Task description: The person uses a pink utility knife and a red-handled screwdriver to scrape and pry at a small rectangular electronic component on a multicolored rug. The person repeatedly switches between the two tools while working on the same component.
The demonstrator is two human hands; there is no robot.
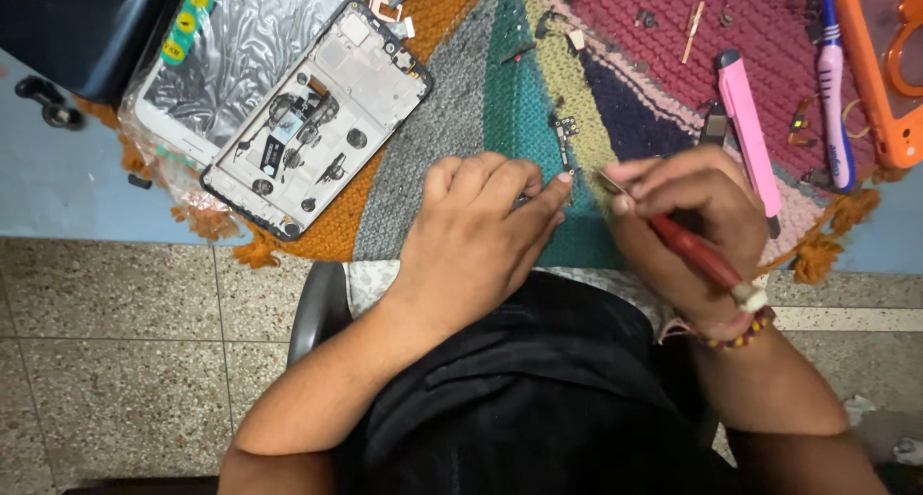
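knitted wool in many colours is lying under our hands as a mat [452,120] on the blue table [58,178]. we are curling our left hand [481,231] into a loose fist near the mat's front edge, thumb and forefinger pinching something small and dark that we cannot make out. we are closing our right hand [687,221] around a red-handled tool [697,255], its thin metal tip pointing left toward the left fingertips, just beside them. a small circuit strip [562,135] is lying on the green and yellow bands just beyond the two hands. a phone frame [322,115], opened and white inside, is resting to the left on the orange part, partly over a foil bag [240,43]. a pink cutter [748,130] is lying right of our right hand, with a toothbrush [833,82] and an orange case [885,62] further right.
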